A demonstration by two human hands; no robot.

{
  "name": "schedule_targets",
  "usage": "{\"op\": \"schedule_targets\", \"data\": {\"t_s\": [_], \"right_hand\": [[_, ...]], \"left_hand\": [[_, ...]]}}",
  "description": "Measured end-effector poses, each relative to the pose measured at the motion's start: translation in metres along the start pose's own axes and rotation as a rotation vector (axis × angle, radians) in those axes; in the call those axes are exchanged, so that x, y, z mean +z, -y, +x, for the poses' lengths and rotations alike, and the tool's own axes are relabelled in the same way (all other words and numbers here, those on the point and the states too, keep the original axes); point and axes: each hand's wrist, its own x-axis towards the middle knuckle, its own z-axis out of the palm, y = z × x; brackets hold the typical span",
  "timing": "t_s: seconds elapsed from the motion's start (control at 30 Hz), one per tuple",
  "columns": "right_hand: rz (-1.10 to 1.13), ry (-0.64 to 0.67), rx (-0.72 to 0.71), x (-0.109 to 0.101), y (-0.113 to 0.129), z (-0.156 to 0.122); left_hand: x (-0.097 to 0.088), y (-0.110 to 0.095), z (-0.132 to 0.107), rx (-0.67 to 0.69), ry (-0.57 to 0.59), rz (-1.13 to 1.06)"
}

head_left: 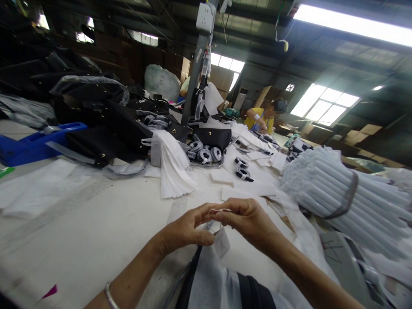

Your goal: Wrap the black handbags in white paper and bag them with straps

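My left hand (186, 227) and my right hand (247, 221) meet over the near middle of the white table (106, 223). Both pinch a thin white string (219, 210) stretched between the fingertips. A small white hang tag (221, 242) dangles from it below the fingers. Under my wrists lies a black bag wrapped in grey tissue (212, 279) with a dark strap. A silver bangle (110, 295) sits on my left wrist.
A bundle of rolled white paper tubes (341, 193) bound by a band lies to the right. Folded white sheets (172, 165), rolled straps (204, 153) and black bags (106, 124) are stacked behind. A blue tray (28, 143) is at far left. A person in yellow (262, 118) works farther back.
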Motion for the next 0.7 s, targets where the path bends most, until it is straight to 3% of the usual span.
{"op": "schedule_targets", "data": {"t_s": [0.13,0.3,0.47,0.53,0.63,0.7], "right_hand": [[0.022,-0.085,-0.132,0.002,0.002,0.000],[0.529,-0.085,-0.007,0.001,0.003,-0.003],[0.301,-0.199,-0.042,-0.007,-0.002,-0.009],[0.305,-0.257,-0.041,-0.015,0.000,-0.012],[0.501,-0.325,-0.001,-0.033,0.005,-0.021],[0.541,-0.344,0.024,-0.047,0.007,-0.027]], "left_hand": [[0.006,0.011,0.004,-0.087,-0.052,0.075],[0.010,0.013,0.004,-0.103,-0.128,-0.057],[0.005,0.001,0.002,-0.076,-0.112,-0.039],[-0.002,0.004,0.004,-0.091,-0.234,0.163],[-0.015,0.020,0.006,-0.218,-0.496,0.507],[-0.020,0.032,0.005,-0.292,-0.567,0.608]]}}
